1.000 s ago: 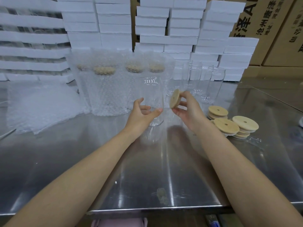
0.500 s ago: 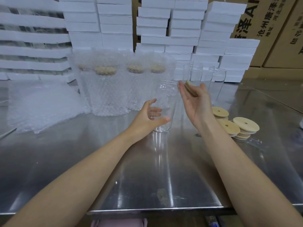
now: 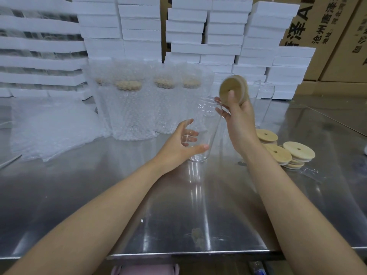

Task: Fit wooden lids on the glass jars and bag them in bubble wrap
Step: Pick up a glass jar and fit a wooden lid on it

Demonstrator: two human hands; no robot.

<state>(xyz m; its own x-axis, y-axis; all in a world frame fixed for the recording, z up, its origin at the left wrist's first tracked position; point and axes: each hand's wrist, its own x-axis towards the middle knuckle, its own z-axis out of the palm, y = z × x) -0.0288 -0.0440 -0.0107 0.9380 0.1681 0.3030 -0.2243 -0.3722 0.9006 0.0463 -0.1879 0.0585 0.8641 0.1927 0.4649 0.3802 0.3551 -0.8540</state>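
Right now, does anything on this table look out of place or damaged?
Nothing looks broken or spilled. A dull smudge marks the steel table near its front edge, and the spare lids on the right sit in slipped, uneven stacks. The glass jar leans, but the left hand grips it.

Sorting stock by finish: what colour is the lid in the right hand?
Pale tan, natural wood lid, clearest in the head view.

Packing warehouse: stacked foam trays (image 3: 139,22), printed cartons (image 3: 325,36)

Single head-worn wide-angle view, forward and down, close over table (image 3: 79,185)
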